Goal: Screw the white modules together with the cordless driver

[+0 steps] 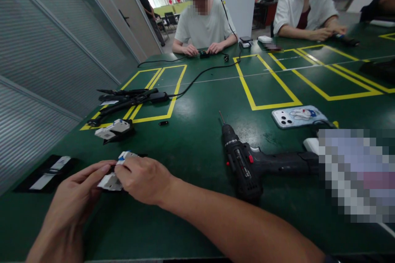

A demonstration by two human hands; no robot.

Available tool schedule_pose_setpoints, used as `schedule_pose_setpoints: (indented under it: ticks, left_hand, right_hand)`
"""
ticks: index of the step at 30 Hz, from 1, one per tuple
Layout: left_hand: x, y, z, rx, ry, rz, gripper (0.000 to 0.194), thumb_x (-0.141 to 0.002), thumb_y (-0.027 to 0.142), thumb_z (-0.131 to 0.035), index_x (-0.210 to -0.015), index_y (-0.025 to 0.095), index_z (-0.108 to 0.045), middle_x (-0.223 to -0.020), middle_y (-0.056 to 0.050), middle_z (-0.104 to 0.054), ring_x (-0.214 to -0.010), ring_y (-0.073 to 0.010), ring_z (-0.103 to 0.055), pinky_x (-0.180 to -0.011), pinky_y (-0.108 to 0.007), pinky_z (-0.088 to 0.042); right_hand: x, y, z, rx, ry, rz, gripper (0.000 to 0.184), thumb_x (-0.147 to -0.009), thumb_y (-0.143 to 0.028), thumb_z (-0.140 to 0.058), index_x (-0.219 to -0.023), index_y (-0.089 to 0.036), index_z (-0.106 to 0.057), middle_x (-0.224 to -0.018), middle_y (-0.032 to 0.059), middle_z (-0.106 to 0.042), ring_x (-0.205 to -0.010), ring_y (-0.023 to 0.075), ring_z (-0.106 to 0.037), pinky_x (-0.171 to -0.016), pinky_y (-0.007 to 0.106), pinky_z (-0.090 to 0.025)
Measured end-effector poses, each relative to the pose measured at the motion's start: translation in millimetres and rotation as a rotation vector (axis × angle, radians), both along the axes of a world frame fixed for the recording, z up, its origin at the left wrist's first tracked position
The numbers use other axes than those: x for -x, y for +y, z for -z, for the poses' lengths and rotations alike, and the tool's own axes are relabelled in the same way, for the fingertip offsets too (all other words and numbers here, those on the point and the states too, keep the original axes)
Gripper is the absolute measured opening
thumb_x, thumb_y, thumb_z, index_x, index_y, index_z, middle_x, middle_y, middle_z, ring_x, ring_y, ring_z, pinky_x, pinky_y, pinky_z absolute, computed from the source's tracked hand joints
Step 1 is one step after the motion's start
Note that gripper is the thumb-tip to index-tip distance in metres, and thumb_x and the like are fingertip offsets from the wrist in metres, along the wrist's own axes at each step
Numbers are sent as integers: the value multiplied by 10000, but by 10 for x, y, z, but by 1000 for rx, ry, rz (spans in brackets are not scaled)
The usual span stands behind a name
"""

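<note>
Left hand: fingertips pinched on white module
Right hand: curled closed over it
Green table: module toward near-left corner

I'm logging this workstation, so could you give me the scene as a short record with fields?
Left hand: fingertips at a small white plastic block with blue trim; exact grip partly hidden
Right hand: fingers curled over the same block
Beyond the hands: white-and-black block-shaped unit
Right of the hands: black power drill with red buttons, lying down, bit pointing away
Beyond the drill: pale blue phone, camera side up
Surface: dark green tabletop with yellow rectangular outlines
Across the table: person in a pale T-shirt
</note>
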State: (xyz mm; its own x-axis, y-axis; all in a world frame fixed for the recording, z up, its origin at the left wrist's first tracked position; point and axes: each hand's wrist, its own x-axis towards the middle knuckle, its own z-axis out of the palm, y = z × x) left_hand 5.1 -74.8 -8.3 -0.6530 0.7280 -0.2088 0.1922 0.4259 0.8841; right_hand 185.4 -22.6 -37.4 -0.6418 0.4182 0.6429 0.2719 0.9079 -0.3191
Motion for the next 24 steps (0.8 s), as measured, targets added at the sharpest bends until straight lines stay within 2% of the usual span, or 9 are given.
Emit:
schedule_pose_setpoints:
  ticks: [2, 7, 15, 18, 24]
  left_hand:
    - [-20, 2, -6, 15, -47, -9, 524, -472, 366, -804, -955, 201, -689, -755, 18, -658, -445, -57, -435, -365, -142, -285]
    - [-105, 2, -42, -3, 23, -40, 475, -498, 365, -777, -928, 183, -695, -797, 5, -680, -509, -89, -502, -398, -158, -355]
    - [-133, 4, -47, 14, 101, -29, 467, -524, 401, -758, -946, 211, -696, -834, 6, -681, -602, -114, -550, -436, -148, -386]
    - [-125, 18, -65, 7, 65, -30, 475, -477, 376, -779, -909, 197, -694, -793, 8, -675, -569, -109, -534, -425, -152, -378]
    - [-156, 40, -89, -43, -92, -6, 446, -409, 265, -790, -833, 174, -686, -774, 15, -679, -528, -96, -533, -389, -142, -363]
  right_hand:
    - [9, 4, 15, 43, 14, 9, 98, -964, -107, -551, -1054, -70, -541, -1029, 76, -471, -955, 209, -448, -820, 313, -451]
    - [39, -9, 34, 133, 53, 40, 143, -946, -153, -585, -1073, -102, -542, -1065, 39, -478, -963, 174, -456, -879, 281, -437]
    - [50, -17, 50, 138, 78, 36, 127, -950, -150, -582, -1063, -107, -543, -1056, 41, -476, -955, 182, -460, -850, 286, -441]
    - [61, -18, 65, 153, 77, 37, 153, -922, -146, -611, -1056, -113, -545, -1057, 37, -472, -938, 183, -471, -849, 285, -450]
    - [77, -20, 91, 145, 102, 37, 70, -982, -163, -514, -1020, -111, -542, -1067, 49, -468, -927, 185, -472, -839, 298, -456]
